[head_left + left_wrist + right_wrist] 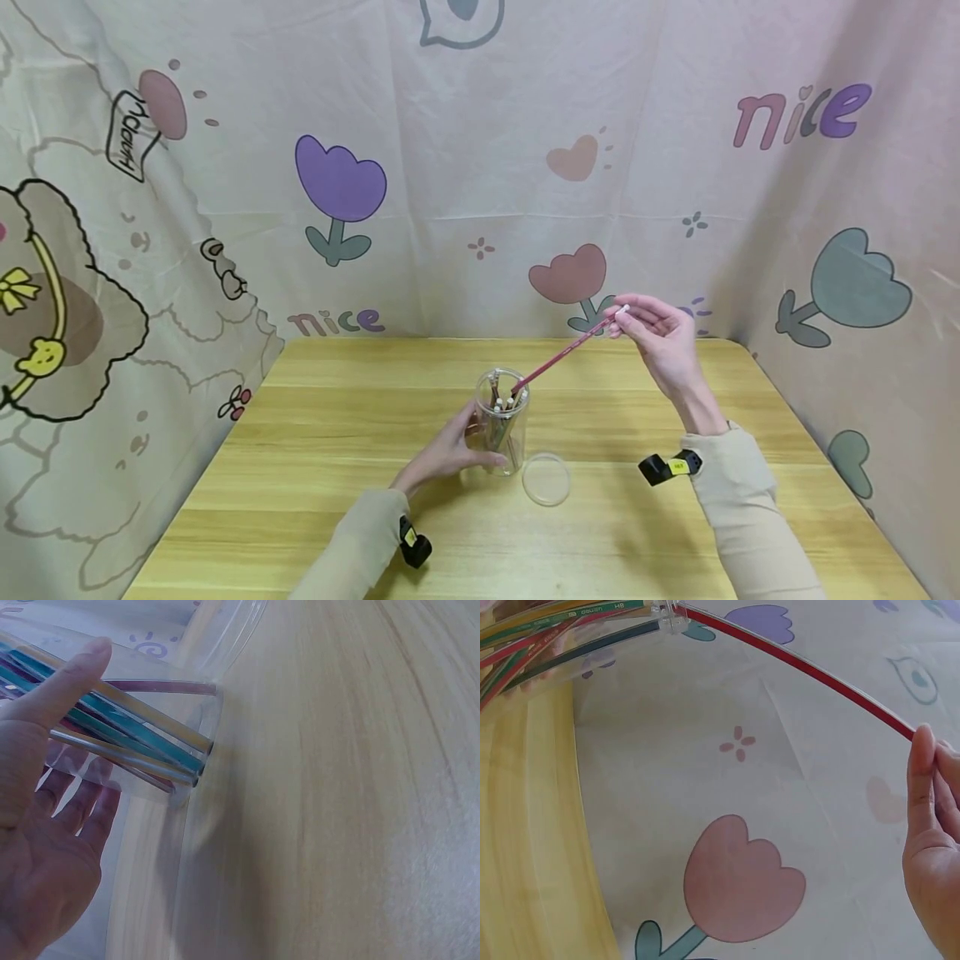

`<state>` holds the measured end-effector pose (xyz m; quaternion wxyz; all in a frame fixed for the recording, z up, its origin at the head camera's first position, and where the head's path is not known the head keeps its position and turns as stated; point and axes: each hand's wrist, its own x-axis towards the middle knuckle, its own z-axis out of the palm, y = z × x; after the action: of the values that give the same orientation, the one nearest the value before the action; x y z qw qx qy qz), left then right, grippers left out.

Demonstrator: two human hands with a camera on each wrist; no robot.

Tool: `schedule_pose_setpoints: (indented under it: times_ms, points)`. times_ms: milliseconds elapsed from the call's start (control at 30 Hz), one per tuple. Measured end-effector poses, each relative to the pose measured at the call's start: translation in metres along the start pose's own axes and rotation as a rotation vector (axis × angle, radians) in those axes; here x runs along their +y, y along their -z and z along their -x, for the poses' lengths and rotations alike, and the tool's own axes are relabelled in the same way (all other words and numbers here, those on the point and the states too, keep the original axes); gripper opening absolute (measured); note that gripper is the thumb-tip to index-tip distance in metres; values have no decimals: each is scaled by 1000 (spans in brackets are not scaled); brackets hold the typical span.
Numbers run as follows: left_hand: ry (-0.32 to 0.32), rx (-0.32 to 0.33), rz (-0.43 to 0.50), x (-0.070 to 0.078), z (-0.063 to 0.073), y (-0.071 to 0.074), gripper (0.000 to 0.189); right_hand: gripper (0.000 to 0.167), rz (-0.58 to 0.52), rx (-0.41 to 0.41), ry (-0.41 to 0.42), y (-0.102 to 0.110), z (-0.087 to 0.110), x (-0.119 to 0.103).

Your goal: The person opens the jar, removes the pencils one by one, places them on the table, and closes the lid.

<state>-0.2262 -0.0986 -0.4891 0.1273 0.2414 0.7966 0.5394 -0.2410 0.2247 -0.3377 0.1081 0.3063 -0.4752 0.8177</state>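
My left hand [450, 450] grips a clear jar [517, 442] standing on the table, thumb on one side and fingers round the other. Several pencils [142, 724] in teal, yellow and dark red lean inside it, and the left wrist view shows their lower ends at the jar's base. Up to the right, my right hand [663, 346] pinches a red pencil [562, 353] by its white-tipped end between thumb and fingers. That pencil slants down to the left, its lower end at the jar's mouth.
A clear round lid [546, 480] lies flat on the wooden table [315, 467], just right of the jar's base. Behind the table and at both sides hangs a printed cloth [465, 150] with flowers and lettering.
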Motion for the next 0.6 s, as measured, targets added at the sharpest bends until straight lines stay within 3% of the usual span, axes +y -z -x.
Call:
schedule_pose_setpoints:
  times_ms: [600]
  points:
    - [-14, 6, -4, 0, 0, 0, 90, 20, -144, 258, -5, 24, 10, 12]
